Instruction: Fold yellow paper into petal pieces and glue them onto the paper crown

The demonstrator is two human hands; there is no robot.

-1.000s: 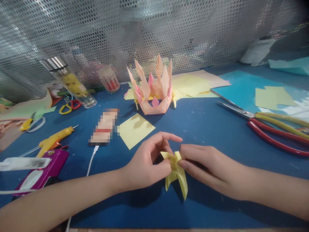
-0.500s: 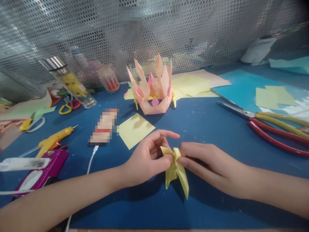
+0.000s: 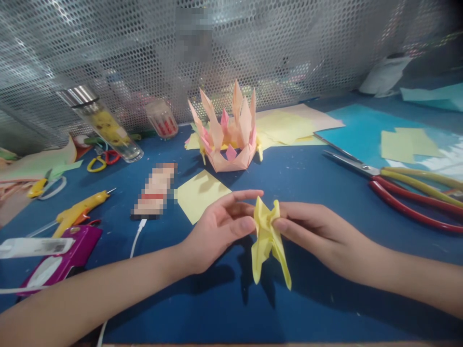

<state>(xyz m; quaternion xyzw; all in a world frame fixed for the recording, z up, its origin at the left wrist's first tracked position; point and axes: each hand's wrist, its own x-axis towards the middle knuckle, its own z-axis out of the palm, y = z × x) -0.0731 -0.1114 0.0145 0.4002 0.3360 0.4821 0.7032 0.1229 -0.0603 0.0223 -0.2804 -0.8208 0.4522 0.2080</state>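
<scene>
folded yellow paper: the folded yellow paper (image 3: 265, 231) is between the two hands, above the near part of the blue table (image 3: 307, 313), with its two long points hanging down and its shadow falling on the table below.
right hand: the right hand (image 3: 321, 236) is gripping this paper at its right side, the thumb on the near face and the other fingers partly hidden behind it.
left hand: the left hand (image 3: 213, 233) is at the left edge of the paper, with the thumb tip very close to it and the index finger stretched out near its upper tip; i cannot tell if this hand is pinching the paper.
yellow square: a flat yellow square (image 3: 197, 195) lies just beyond the left hand, partly covered by it.
crown: a pink paper crown (image 3: 217, 130) stands upright farther back, in front of the perforated metal panel (image 3: 253, 48).
right side: large scissors (image 3: 369, 170) with red and yellow handles lie with the blades apart, near a blue sheet (image 3: 356, 125).
left side: a yellow glue gun (image 3: 81, 207) lies near a purple case (image 3: 81, 250); behind them, a clear bottle (image 3: 108, 127) is beside a small jar (image 3: 162, 120).
</scene>
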